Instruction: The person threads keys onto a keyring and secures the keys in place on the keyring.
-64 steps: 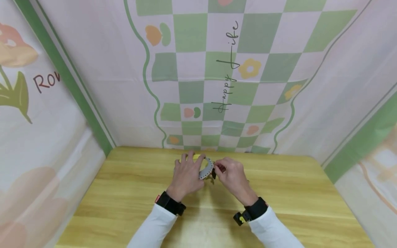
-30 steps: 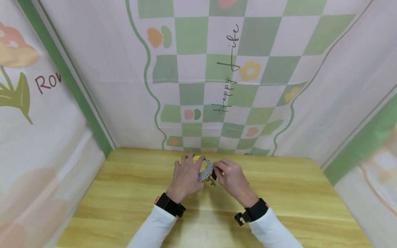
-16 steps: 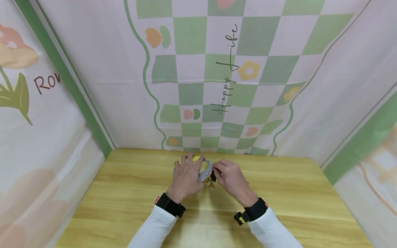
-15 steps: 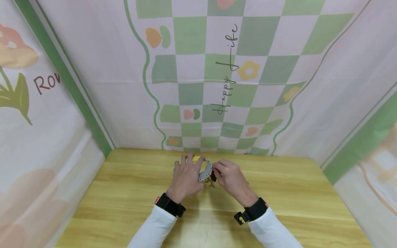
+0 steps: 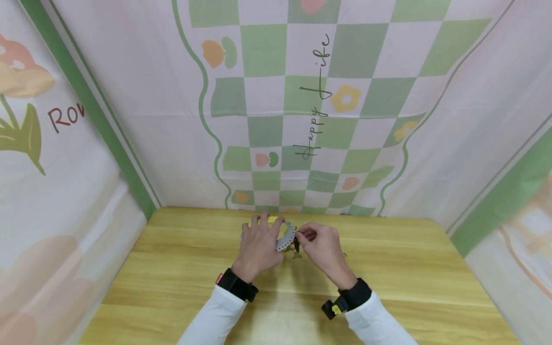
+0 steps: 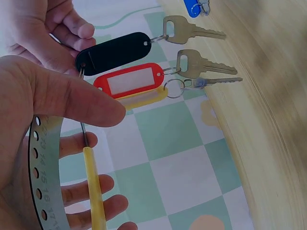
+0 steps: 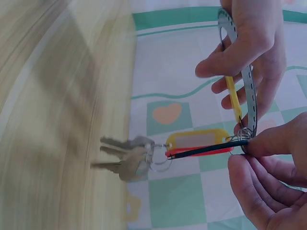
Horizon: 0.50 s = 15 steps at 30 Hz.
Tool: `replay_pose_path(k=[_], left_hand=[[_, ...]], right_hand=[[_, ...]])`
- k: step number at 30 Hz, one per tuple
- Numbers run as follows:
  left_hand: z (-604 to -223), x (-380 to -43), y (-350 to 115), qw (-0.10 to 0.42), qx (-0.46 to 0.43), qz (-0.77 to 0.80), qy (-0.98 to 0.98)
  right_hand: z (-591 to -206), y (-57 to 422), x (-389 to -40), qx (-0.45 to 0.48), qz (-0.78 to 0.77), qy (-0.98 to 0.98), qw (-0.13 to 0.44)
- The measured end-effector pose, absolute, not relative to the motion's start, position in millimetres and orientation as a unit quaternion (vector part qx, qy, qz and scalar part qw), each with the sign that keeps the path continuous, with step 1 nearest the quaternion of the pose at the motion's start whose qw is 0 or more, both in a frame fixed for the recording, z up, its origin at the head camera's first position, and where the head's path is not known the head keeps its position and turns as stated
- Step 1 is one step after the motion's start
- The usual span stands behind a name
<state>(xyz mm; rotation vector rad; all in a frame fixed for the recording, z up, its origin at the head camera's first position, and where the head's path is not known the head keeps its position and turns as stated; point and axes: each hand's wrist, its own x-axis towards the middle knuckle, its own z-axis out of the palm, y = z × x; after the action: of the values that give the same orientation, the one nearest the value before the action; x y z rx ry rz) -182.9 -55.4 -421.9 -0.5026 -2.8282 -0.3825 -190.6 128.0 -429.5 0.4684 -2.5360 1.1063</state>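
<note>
My left hand grips a grey ring plate edged with numbered holes, the thumb across its face. A yellow key tag hangs inside the plate by the left fingers. At the plate's right edge my right hand pinches the end of a black key tag, at its small wire ring. Beside the black tag hang a red key tag and another yellow key tag. Each of these three carries a key, such as the brass key on the black one.
A wooden table lies under both hands. A blue key tag with a key rests on it. Behind the table hangs a checked green and white curtain; plain cloth walls with green borders stand at both sides.
My right hand has turned slightly at the wrist, and the black tag has swung to show narrower in the head view. The left hand stays almost still on the ring plate.
</note>
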Motion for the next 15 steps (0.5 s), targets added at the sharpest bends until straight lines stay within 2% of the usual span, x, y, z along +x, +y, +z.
replay_pose_path(k=[5,15], left_hand=[[-422.0,-182.4,-55.0,0.125,-0.171,-0.133,-0.968],[-422.5,-182.6,-55.0,0.124,-0.176,-0.145,-0.966]], right_hand=[[-430.2,127.9,-190.3,0.158,0.408,-0.882,0.173],[-434.3,131.5,-198.1,0.322,0.274,-0.854,0.302]])
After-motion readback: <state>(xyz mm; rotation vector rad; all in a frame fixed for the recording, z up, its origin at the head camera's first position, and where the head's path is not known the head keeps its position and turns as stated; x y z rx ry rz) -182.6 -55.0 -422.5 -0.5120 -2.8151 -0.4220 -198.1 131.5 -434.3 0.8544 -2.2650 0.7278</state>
